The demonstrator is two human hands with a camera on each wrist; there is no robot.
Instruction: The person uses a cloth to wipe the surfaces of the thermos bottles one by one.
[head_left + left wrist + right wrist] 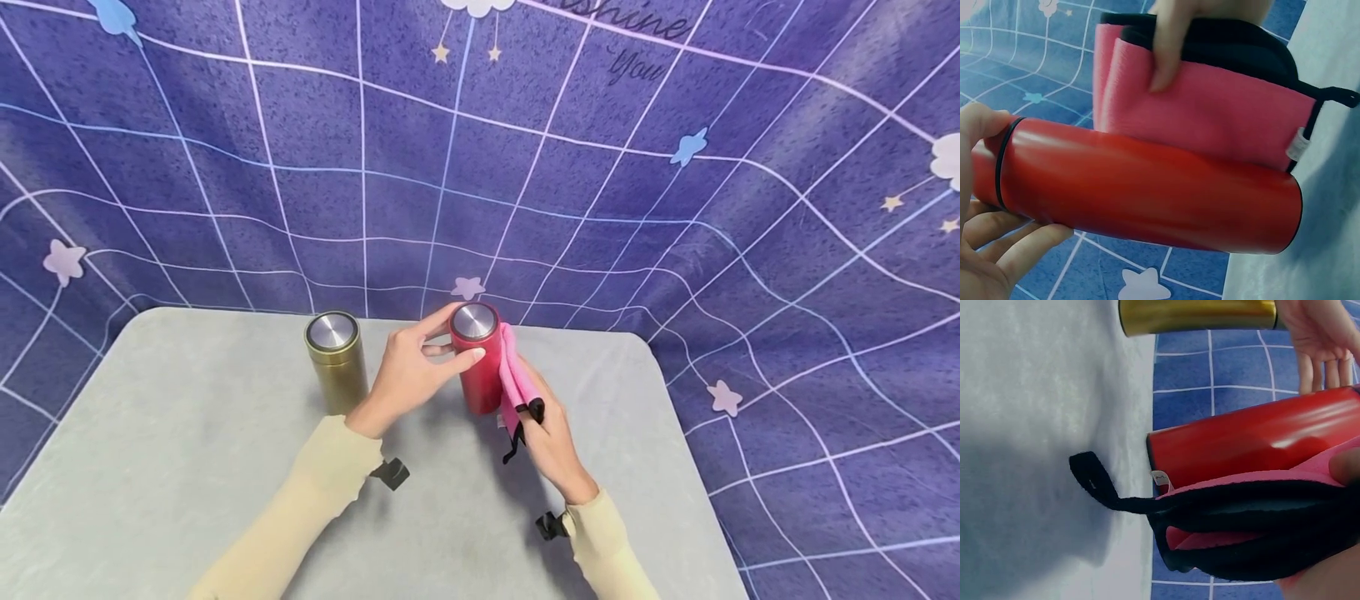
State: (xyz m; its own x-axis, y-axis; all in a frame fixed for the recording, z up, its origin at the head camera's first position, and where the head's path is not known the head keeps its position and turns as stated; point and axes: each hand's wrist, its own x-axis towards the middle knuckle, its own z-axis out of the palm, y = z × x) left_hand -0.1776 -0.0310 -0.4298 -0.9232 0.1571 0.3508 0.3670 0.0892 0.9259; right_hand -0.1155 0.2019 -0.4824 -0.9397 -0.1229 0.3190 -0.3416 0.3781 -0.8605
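Observation:
A red thermos flask [480,385] with a silver-topped lid stands upright near the table's back edge. My left hand [417,367] grips it by the top from the left, thumb in front and fingers behind. On its right side lies a folded pink cloth [516,375] with black edging, a black loop and a small white tag [1298,145]. My right hand [553,437] pinches this cloth and holds it against the flask's side; in the left wrist view a finger presses on the pink face. Part of the right hand is hidden behind the cloth.
An olive-gold thermos flask [341,379] stands on the left, just beyond my left wrist. Pale grey cloth covers the table [187,433]. Behind and to the right hangs a blue curtain [420,208] with a grid and star pattern, close to the table's back edge.

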